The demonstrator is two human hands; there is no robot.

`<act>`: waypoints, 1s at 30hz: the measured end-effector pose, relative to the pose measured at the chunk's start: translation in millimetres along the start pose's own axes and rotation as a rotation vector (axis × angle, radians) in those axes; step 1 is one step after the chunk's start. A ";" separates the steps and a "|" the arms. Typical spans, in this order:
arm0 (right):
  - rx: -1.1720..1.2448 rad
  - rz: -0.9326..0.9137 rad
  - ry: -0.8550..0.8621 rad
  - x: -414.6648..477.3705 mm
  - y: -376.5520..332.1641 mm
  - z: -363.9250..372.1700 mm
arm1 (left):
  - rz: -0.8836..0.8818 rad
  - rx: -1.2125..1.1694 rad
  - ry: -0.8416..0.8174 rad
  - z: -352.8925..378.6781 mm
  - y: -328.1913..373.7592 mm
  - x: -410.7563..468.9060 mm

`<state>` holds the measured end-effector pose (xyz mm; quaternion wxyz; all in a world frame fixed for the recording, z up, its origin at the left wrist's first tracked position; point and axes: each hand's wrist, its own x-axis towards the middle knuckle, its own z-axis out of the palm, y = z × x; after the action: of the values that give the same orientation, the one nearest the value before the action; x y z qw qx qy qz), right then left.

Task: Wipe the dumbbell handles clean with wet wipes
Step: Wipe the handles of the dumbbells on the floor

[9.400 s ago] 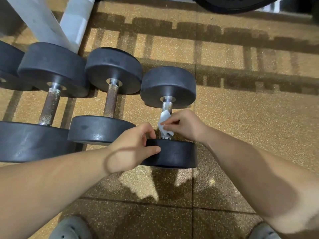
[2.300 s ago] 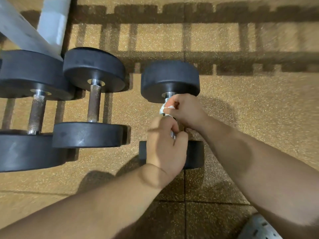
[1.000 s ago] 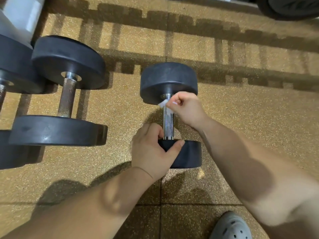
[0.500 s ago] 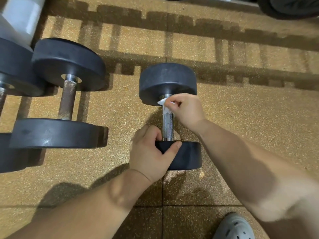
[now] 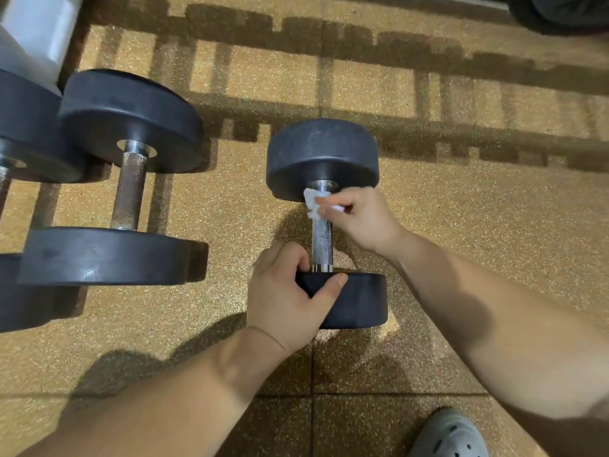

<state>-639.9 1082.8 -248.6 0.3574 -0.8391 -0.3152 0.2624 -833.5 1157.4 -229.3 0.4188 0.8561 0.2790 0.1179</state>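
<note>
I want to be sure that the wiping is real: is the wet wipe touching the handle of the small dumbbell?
Touching. The head view shows the right hand pinching the wet wipe against the far end of the handle, with no gap visible.

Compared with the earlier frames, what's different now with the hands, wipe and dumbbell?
The right hand has carried the wet wipe up the handle from its near end to the far end. The left hand let go of the handle and again grips the near weight head. The wipe stays pinched.
</note>
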 end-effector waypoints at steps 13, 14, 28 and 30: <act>0.192 0.060 0.033 -4.6 4.4 16.9 | -0.010 -0.013 -0.004 -2.1 -0.1 0.0; 0.154 0.055 -0.015 -8.5 6.0 13.3 | -0.004 -0.013 -0.002 -2.3 -0.3 0.1; 0.004 -0.027 -0.102 -15.8 6.5 7.7 | 0.025 -0.006 0.016 0.0 1.3 0.1; -0.064 -0.047 -0.220 -24.3 7.1 4.6 | 0.040 -0.010 0.027 0.8 2.6 0.2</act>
<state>-656.7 1063.5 -251.6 0.2997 -0.8087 -0.3802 0.3341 -832.0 1155.7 -227.8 0.4168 0.8577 0.2670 0.1392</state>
